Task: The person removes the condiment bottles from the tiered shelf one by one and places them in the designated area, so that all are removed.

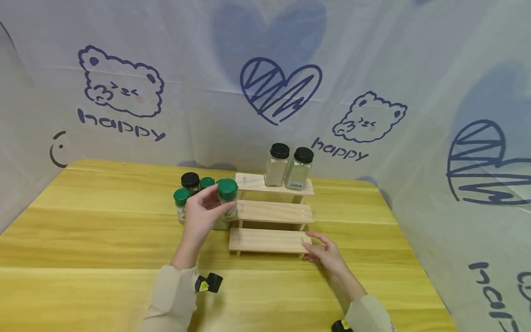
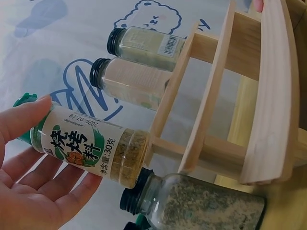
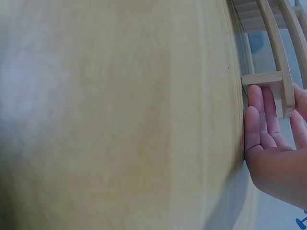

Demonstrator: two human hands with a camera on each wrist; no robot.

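My left hand [image 1: 197, 217] holds up a green-capped spice shaker [image 2: 81, 141] between thumb and fingers. The shaker has a printed label and brownish seasoning inside. It is beside the left end of a three-step wooden spice rack [image 1: 269, 240]. At the rack's lowest step, my right hand [image 1: 330, 257] grips the right end, thumb on one side and fingers underneath. Two black-capped glass jars, one with pinkish-beige contents [image 1: 275, 169] and one with greenish contents [image 1: 297, 173], stand on the top step. The middle and bottom steps bear no jars.
Left of the rack stands a group of jars, including a green-capped shaker [image 1: 181, 205] and a black-capped jar [image 1: 190, 180], partly hidden by my left hand. A large jar of flaky herbs [image 2: 206, 206] is close below the held shaker. A printed cloth [image 1: 199, 101] hangs behind the wooden table [image 1: 103, 221].
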